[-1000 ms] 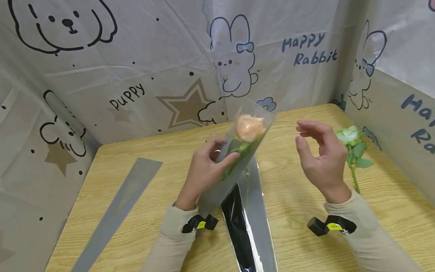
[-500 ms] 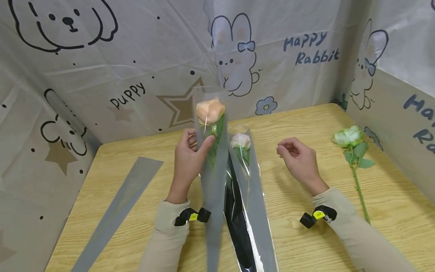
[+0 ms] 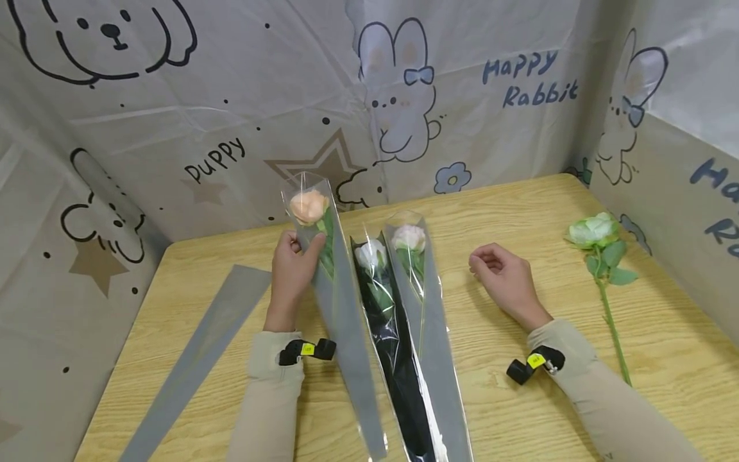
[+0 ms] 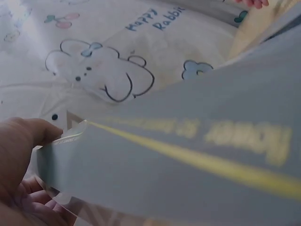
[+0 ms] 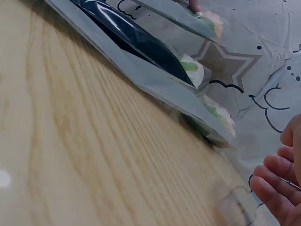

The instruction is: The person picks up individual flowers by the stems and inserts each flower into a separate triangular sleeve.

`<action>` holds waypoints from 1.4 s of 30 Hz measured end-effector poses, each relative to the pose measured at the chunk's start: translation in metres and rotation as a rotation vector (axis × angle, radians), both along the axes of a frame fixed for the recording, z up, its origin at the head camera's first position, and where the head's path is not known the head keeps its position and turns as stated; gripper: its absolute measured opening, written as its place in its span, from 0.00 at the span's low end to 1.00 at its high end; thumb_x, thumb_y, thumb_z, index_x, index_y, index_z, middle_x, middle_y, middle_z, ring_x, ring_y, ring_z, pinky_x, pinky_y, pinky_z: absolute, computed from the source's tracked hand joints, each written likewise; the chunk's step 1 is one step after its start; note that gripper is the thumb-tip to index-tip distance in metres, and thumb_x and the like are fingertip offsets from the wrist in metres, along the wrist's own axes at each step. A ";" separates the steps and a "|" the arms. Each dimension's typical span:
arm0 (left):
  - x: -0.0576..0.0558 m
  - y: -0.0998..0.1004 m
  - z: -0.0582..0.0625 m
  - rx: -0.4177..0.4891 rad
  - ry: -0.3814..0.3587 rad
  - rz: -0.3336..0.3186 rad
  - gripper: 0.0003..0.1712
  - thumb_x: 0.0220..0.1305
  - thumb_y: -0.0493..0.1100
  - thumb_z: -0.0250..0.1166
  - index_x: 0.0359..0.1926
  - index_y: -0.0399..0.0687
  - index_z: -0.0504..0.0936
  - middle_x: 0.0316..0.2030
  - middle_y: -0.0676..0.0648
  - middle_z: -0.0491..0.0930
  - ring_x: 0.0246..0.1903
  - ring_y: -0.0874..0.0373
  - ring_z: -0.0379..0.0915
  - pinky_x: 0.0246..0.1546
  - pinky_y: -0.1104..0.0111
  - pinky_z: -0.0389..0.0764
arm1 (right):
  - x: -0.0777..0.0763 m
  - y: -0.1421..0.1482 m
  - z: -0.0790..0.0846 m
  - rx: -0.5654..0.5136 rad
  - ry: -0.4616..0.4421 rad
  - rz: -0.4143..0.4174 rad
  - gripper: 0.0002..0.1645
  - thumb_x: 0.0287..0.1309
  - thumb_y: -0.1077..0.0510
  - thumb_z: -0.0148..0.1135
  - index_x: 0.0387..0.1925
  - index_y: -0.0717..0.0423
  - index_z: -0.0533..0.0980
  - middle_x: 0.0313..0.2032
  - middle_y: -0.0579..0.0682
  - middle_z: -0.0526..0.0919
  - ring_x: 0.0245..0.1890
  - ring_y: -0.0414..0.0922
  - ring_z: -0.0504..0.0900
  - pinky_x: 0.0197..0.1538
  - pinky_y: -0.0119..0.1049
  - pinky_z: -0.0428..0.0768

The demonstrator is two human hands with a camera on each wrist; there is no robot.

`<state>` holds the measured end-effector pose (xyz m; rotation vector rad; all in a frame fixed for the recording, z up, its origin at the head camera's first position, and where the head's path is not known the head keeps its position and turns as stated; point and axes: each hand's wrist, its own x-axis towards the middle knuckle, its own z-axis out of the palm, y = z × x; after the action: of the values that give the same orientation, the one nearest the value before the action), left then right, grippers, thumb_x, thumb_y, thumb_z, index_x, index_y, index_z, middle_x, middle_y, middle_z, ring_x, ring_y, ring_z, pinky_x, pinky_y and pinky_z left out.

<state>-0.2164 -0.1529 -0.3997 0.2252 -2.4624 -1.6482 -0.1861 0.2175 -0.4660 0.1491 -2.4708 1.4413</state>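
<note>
My left hand (image 3: 288, 276) grips a grey-and-clear flower sleeve (image 3: 346, 333), its thumb lying across the front below a peach rose (image 3: 309, 207). Up close in the left wrist view, gold lettering and a yellow line run along the sleeve (image 4: 155, 174), with the fingers of the left hand (image 4: 23, 165) at its edge. To the right of it lie a black sleeve (image 3: 398, 366) with a white flower (image 3: 371, 255) and a grey sleeve (image 3: 443, 372) with a pale pink flower (image 3: 408, 238). My right hand (image 3: 509, 282) hovers over the table with loosely curled fingers, holding nothing.
A flat grey sleeve (image 3: 196, 359) without a flower lies at the left of the wooden table (image 3: 496, 410). At the right lies an unwrapped pale green flower (image 3: 593, 231) with leaves and a long stem. Printed cloth walls (image 3: 260, 77) stand behind and beside the table.
My left hand has carried the sleeved peach rose left and lowered it, baring the pink and white flowers. My right hand has moved left and lower, its fingers curling more.
</note>
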 end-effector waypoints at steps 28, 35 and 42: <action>-0.010 -0.002 -0.053 -0.237 -0.146 -0.078 0.26 0.69 0.60 0.64 0.43 0.43 0.69 0.35 0.46 0.69 0.36 0.51 0.68 0.33 0.66 0.70 | -0.003 -0.002 -0.008 0.031 -0.044 0.001 0.13 0.73 0.51 0.62 0.42 0.57 0.83 0.36 0.55 0.89 0.30 0.33 0.84 0.36 0.20 0.82; -0.006 0.001 -0.054 -0.430 -0.101 -0.084 0.30 0.69 0.66 0.63 0.44 0.40 0.75 0.36 0.39 0.83 0.33 0.48 0.77 0.29 0.67 0.72 | -0.003 -0.002 -0.009 0.040 -0.038 0.002 0.12 0.72 0.51 0.62 0.42 0.57 0.83 0.35 0.55 0.89 0.29 0.31 0.83 0.36 0.21 0.82; -0.006 0.003 -0.052 -0.445 -0.093 -0.096 0.32 0.70 0.69 0.60 0.39 0.42 0.81 0.32 0.42 0.83 0.30 0.50 0.77 0.28 0.68 0.71 | -0.003 -0.001 -0.010 0.058 -0.057 -0.006 0.12 0.72 0.51 0.62 0.41 0.55 0.83 0.35 0.54 0.89 0.29 0.31 0.83 0.36 0.22 0.82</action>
<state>-0.2224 -0.1503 -0.4512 0.1268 -2.8671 -1.0953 -0.1891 0.2164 -0.4758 0.1142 -2.5577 1.3903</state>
